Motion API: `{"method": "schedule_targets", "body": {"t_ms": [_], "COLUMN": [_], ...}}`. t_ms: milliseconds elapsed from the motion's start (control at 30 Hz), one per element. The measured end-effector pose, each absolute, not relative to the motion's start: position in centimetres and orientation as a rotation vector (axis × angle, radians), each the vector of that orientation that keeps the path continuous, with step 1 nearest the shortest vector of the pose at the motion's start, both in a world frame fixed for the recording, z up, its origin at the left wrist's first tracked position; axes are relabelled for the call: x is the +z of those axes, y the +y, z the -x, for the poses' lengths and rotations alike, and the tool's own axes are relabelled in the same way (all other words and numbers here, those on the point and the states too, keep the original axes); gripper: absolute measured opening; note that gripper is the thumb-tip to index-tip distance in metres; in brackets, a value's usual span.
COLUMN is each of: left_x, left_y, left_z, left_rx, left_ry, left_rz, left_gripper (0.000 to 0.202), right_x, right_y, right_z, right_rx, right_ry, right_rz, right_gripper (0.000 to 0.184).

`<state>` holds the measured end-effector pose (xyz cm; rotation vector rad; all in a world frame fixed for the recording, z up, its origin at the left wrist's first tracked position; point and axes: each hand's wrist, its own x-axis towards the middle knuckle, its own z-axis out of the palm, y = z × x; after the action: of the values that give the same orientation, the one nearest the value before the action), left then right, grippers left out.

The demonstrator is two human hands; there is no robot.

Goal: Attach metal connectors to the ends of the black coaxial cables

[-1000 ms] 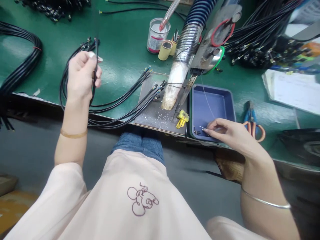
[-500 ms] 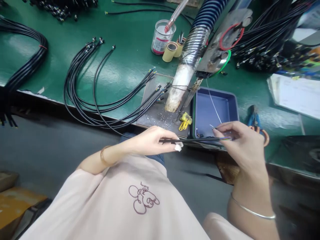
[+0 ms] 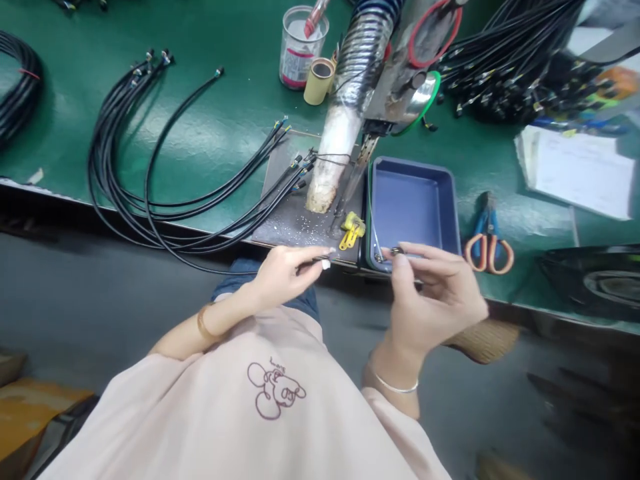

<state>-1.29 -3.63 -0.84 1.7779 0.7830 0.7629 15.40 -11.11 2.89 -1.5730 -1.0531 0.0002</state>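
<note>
My left hand (image 3: 287, 275) is closed on a black cable (image 3: 235, 272), its end between thumb and fingers near the table's front edge. White material covers the thumb tip. My right hand (image 3: 437, 290) pinches a small black part (image 3: 397, 251), probably a connector, over the front rim of a blue tray (image 3: 415, 175). More small dark pieces (image 3: 379, 257) lie in the tray's front left corner. A thin silvery wire (image 3: 374, 220) hangs down by the tray's left side, near the right fingertips. Between the hands and slightly behind them sits a yellow clip-like piece (image 3: 352, 230).
An exhaust hose (image 3: 330, 153) and a stand with a red-rimmed reel (image 3: 434, 33) rise behind the dark board (image 3: 280, 223). Looped black cables (image 3: 107, 153) lie left. Orange-handled pliers (image 3: 488, 233), papers (image 3: 580, 170) and a cable pile (image 3: 500, 73) are right.
My right hand has let go of the cable's wire end and moved left, now pinching the small black part. My left hand keeps the cable. The view has shifted right.
</note>
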Motion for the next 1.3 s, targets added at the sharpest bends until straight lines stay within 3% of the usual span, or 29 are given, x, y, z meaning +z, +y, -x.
{"method": "schedule_targets", "body": {"t_ms": [300, 867, 1000, 1167, 1233, 1300], "left_x": [-0.1, -0.4, -0.2, 0.3, 0.5, 0.5], "left_y": [-2.1, -2.3, -2.1, -2.0, -2.1, -2.1], "left_z": [1.4, 1.5, 1.7, 2.2, 2.2, 2.0], "left_rx": [0.702, 0.686, 0.660, 0.535, 0.536, 0.639], "left_ry": [0.694, 0.659, 0.644, 0.486, 0.452, 0.536], "left_rz": [-1.164, -1.314, -1.361, -1.411, -1.470, -1.457], "left_gripper": [0.023, 0.026, 0.025, 0.019, 0.013, 0.011], "right_x": [0.4, 0.2, 0.0, -0.8, -0.8, -0.4], "right_y": [-10.2, -9.3, -9.4, -9.0, -9.2, -9.7], "right_z": [-12.4, -13.1, -13.2, -13.5, -13.4, -13.1], "right_rx": [0.250, 0.671, 0.666, 0.937, 0.905, 0.660], "right_ry": [-1.141, -1.078, -1.048, -1.003, -1.016, -0.988], "right_rz": [1.567, 1.483, 1.507, 1.372, 1.395, 1.440], "right_gripper": [0.005, 0.005, 0.008, 0.020, 0.017, 0.011]}}
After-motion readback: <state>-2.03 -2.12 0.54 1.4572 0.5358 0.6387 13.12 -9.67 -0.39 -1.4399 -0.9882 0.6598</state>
